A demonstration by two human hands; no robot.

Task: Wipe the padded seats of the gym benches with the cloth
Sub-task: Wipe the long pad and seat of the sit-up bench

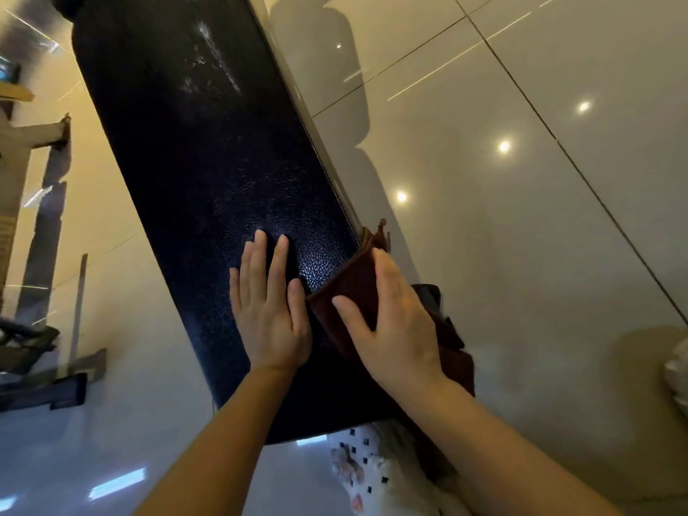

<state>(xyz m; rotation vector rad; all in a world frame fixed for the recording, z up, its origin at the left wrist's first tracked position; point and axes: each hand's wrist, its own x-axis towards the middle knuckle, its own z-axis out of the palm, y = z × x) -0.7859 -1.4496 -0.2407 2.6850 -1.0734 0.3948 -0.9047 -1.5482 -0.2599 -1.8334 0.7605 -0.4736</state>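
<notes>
cloth, dark maroon and folded, overhangs the black pebbled seat.

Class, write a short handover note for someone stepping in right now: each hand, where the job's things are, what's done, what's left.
Left hand: flat, fingers straight, resting on the dark textured padded bench seat.
Right hand: pressing the dark red folded cloth onto the seat's near right edge; part of it hangs over the side.
Done: cannot tell; pale smears show at the far end.
Left: wipe towards the far end.
</notes>
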